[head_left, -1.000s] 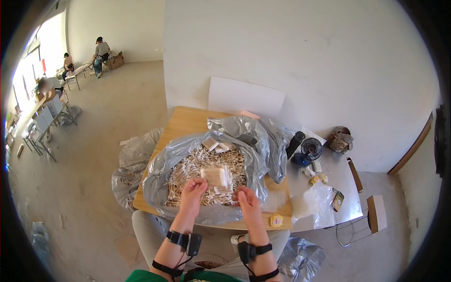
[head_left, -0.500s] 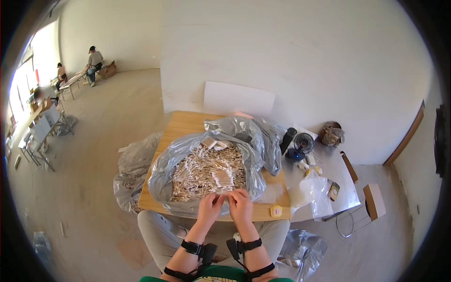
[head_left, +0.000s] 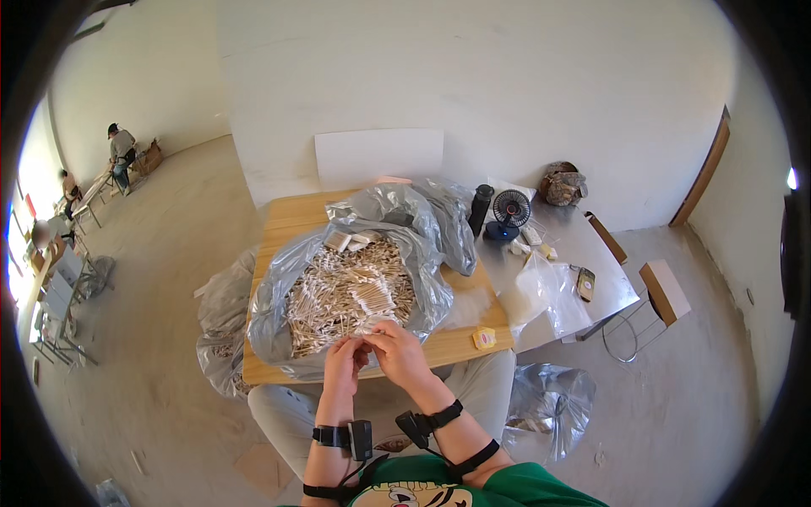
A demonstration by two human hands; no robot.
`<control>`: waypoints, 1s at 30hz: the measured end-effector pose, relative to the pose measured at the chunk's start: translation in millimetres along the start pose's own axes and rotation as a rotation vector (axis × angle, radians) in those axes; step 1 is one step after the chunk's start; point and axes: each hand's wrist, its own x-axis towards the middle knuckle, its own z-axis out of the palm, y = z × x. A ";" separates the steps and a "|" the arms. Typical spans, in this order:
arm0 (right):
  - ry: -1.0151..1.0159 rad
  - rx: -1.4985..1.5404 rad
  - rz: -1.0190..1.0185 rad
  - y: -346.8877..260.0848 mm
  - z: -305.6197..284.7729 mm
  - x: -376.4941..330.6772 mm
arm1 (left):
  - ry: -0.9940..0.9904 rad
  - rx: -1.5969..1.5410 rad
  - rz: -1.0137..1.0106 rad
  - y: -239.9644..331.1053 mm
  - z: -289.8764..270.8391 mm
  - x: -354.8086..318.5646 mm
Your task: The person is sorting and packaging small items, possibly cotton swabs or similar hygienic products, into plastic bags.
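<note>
A large heap of cotton swabs (head_left: 329, 291) fills an opened grey plastic bag (head_left: 269, 317) on the wooden table (head_left: 291, 215). A neat row of swabs lies on top of the heap, and a few small pale packs (head_left: 338, 242) rest at its far edge. At the bag's near edge my left hand (head_left: 343, 365) and my right hand (head_left: 399, 353) meet, fingertips pinched together. Something whitish shows at the fingertips, too small and blurred to name. Both wrists wear black straps with small devices.
To the right, a metal table (head_left: 612, 291) bears a small fan (head_left: 510, 211), a black bottle (head_left: 480, 209), clear plastic bags (head_left: 541, 291) and a phone-like object (head_left: 585, 285). A yellow packet (head_left: 484, 338) lies at the wooden table's right corner. Filled bags (head_left: 221, 338) stand on the floor. Several people sit far left.
The view has swung right, so the scene sits further left. My hands have come closer together, with the right hand reaching over toward the left fingertips.
</note>
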 end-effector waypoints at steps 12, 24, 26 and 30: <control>-0.008 0.000 0.063 0.3 -6.5 1.5 | -0.013 0.639 0.442 -10.9 3.6 3.3; 0.109 0.020 0.160 21.3 -1.8 -5.8 | -0.021 0.938 0.657 -1.3 12.9 -2.0; 0.053 0.043 0.162 17.1 0.7 -4.6 | -0.046 0.903 0.661 0.8 17.2 -4.9; -0.009 0.097 0.190 14.0 4.5 -4.4 | -0.043 1.004 0.739 -2.0 7.5 -2.7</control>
